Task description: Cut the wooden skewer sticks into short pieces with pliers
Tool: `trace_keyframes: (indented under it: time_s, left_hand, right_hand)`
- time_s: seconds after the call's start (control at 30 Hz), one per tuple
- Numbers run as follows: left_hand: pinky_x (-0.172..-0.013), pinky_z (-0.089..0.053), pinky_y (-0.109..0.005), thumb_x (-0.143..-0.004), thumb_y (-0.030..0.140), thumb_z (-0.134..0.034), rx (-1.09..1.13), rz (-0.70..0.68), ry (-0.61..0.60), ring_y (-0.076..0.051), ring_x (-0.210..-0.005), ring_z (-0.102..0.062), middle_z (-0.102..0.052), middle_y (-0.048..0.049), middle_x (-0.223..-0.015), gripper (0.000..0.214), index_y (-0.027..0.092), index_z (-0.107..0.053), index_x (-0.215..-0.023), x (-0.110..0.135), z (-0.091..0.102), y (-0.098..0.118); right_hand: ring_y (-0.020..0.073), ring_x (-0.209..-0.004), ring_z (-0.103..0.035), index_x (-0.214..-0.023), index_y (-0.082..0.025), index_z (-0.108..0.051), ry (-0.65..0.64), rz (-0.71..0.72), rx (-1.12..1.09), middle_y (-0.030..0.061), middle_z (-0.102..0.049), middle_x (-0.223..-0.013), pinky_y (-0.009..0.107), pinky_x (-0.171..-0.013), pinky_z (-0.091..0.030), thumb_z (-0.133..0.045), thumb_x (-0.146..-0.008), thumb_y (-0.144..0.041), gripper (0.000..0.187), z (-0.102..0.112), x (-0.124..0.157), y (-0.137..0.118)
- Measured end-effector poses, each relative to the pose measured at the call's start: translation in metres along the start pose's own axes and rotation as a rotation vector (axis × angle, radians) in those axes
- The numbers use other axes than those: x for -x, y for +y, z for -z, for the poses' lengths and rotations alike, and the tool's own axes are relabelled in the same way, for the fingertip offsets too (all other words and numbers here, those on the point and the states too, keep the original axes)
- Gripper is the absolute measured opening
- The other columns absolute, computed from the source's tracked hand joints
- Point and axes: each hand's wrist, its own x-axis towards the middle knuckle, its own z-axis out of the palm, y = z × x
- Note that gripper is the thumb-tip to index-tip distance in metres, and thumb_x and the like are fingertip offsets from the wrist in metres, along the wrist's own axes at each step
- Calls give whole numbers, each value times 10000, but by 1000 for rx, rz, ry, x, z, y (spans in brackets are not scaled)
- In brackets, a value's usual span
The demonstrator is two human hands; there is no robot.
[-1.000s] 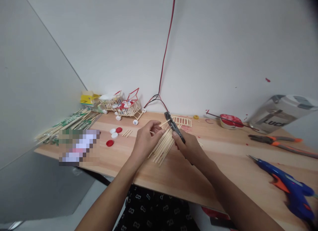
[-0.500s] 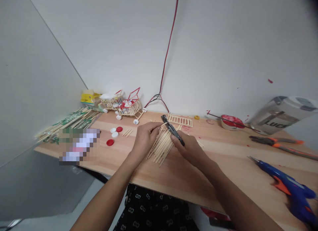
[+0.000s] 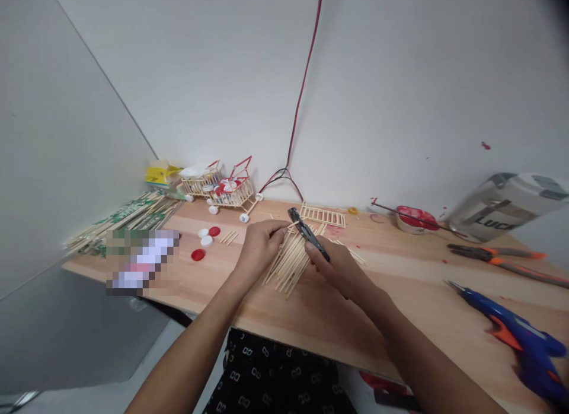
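Note:
My left hand (image 3: 260, 245) is closed, with thumb and fingertips pinching a thin wooden stick (image 3: 293, 225). The stick's far end meets a dark grey tool (image 3: 306, 229) that looks like a utility knife; its blade cannot be made out. My right hand (image 3: 338, 263) is wrapped round this tool, thumb along its near side. Beneath both hands, a loose pile of wooden sticks (image 3: 291, 268) lies on the table. Just behind the tool rests a small ladder-like frame of sticks (image 3: 326, 215).
Two stick-built carts (image 3: 233, 193) with white wheels stand at the back left. Bottle caps (image 3: 198, 255), short sticks (image 3: 229, 237) and bundled skewers (image 3: 128, 215) lie leftward. On the right are a red-stained bowl (image 3: 416, 224), pliers (image 3: 493, 254), a blue glue gun (image 3: 507, 325) and a plastic container (image 3: 507, 209).
Almost nothing differs. The view has shifted very slightly; both hands, the stick and the tool keep the same positions relative to each other.

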Motion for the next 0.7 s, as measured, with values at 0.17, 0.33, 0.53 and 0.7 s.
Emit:
trace_keyframes:
  time_s: [0.17, 0.33, 0.53, 0.7]
  left_hand:
    - [-578, -422, -213, -810, 200, -508, 119, 83, -26, -124, -607, -561, -656, -14, -651, 250, 154, -736, -900, -3, -2, -4]
    - [-507, -350, -196, -779, 237, -541, 274, 122, -57, -86, -514, -457, -559, 18, -558, 247, 119, -729, -888, -6, -2, -8]
    - [-479, -324, -189, -757, 263, -580, 385, 164, -85, -70, -484, -409, -499, 34, -517, 244, 110, -728, -877, -8, -1, -9]
    - [-476, -338, -188, -771, 252, -568, 421, 169, -87, -70, -488, -403, -473, 33, -514, 255, 106, -725, -908, -6, 0, -10]
  right_hand:
    - [147, -631, -553, -774, -190, -516, -115, -19, -200, 11, -596, -694, 270, -596, -403, -286, -924, -540, 445, 1, 0, 5]
    - [140, -625, -570, -889, -179, -564, -157, -97, -335, 36, -625, -785, 253, -541, -428, -290, -902, -596, 499, -4, -2, 14]
    - [139, -643, -576, -927, -172, -579, -153, -92, -356, 45, -636, -810, 251, -549, -442, -316, -901, -586, 491, -3, -1, 13]
    - [144, -639, -582, -955, -157, -583, -154, -110, -411, 60, -634, -805, 253, -538, -449, -321, -895, -590, 510, -2, -1, 11]
